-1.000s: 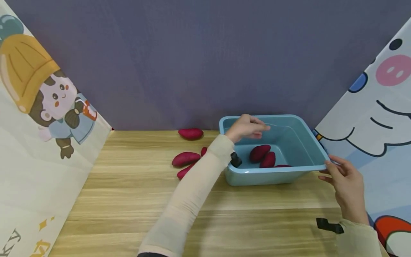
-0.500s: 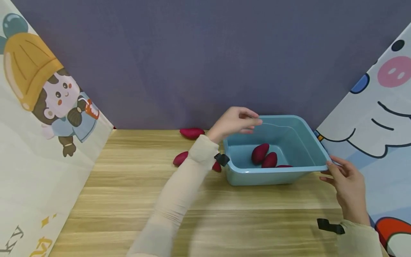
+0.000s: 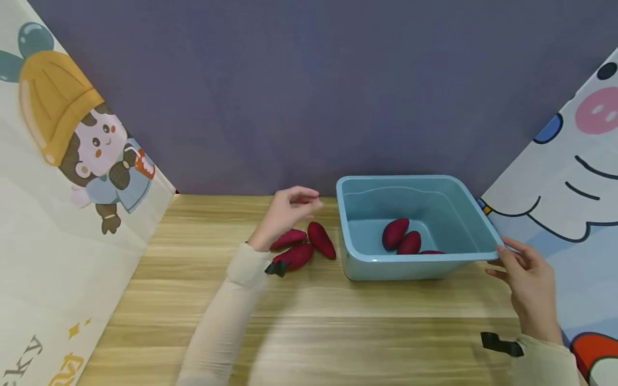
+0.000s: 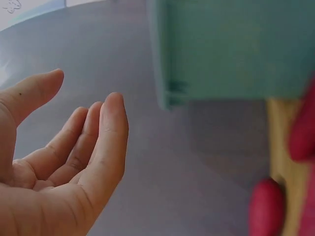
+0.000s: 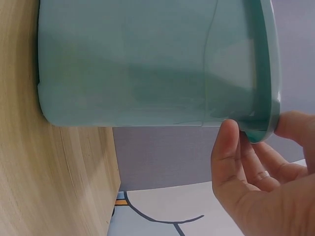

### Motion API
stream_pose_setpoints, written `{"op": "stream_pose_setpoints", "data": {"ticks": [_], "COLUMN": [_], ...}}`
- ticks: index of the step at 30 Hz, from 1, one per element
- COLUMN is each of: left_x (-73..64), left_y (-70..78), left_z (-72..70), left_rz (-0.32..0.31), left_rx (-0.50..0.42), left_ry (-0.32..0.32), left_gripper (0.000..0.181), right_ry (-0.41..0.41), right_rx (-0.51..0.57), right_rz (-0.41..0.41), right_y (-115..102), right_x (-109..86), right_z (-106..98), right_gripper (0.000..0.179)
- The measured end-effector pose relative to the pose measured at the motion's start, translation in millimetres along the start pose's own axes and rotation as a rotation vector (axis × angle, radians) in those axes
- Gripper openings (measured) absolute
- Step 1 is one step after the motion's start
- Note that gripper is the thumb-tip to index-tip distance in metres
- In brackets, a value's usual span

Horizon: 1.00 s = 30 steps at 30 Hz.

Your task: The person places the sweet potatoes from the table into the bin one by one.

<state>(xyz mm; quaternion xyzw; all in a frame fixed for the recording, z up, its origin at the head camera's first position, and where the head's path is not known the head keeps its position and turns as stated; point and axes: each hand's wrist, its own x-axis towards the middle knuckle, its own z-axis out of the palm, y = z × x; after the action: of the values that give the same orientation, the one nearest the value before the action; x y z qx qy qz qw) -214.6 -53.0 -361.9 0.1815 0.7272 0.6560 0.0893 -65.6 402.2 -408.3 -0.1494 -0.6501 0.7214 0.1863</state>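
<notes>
My left hand (image 3: 285,214) is over the table just behind a cluster of red sweet potatoes, holding nothing. In the left wrist view its fingers (image 4: 113,132) are loosely bent, with the thumb apart from them. The cluster shows a long sweet potato (image 3: 322,241) nearest the bin and two others beside it, partly covered by my wrist and its black strap. My right hand (image 3: 531,287) pinches the front right corner of the blue plastic bin (image 3: 410,271), thumb on the rim and fingers underneath. Inside the bin lie a sweet potato (image 3: 396,234), another touching it, and a third mostly hidden by the front wall.
The wooden table (image 3: 376,343) meets a dark grey-blue back panel (image 3: 299,96). Printed cartoon panels slope up at both sides; the right panel (image 3: 569,198) stands close beside my right hand and the bin.
My left hand has moved from above the bin leftwards to the sweet potatoes on the table. The rear sweet potato is now hidden behind it. The right hand keeps its grip.
</notes>
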Motion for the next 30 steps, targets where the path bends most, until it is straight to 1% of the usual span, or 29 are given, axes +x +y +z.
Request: {"op": "stream_pose_setpoints", "data": {"ticks": [4, 7, 13, 17, 21, 25, 30], "left_x": [-22.7, -36.4, -58.9, -69.4, -77.4, -83.1, -86.4], "left_y": [-22.2, -39.7, -74.3, -93.3, -104.2, -110.9, -121.3], "left_z": [-12.5, -17.9, -25.8, -30.3, -32.6, -35.0, -36.7], "left_rz": [-0.015, -0.028, -0.086, -0.108, -0.117, -0.128, -0.161], "left_rx": [0.088, 0.125, 0.176, 0.213, 0.239, 0.266, 0.304], "left_ry": [0.035, 0.058, 0.095, 0.118, 0.137, 0.144, 0.116], "left_gripper": [0.031, 0.032, 0.037, 0.038, 0.035, 0.034, 0.038], "right_ry": [0.015, 0.026, 0.013, 0.015, 0.028, 0.026, 0.035], "right_rx": [-0.022, -0.023, -0.016, -0.027, -0.042, -0.038, -0.042], "right_rz": [0.014, 0.013, -0.007, -0.009, -0.014, -0.012, 0.001], "right_y": [-1.2, -0.9, 0.2, 1.3, 2.0, 2.0, 2.2], "right_x": [-2.0, -2.4, -2.5, -2.0, -0.8, 0.2, 0.7], "right_z": [-0.6, -1.7, -2.6, -2.0, -2.0, -2.3, -1.1], "right_gripper": [0.031, 0.032, 0.033, 0.034, 0.035, 0.037, 0.038]}}
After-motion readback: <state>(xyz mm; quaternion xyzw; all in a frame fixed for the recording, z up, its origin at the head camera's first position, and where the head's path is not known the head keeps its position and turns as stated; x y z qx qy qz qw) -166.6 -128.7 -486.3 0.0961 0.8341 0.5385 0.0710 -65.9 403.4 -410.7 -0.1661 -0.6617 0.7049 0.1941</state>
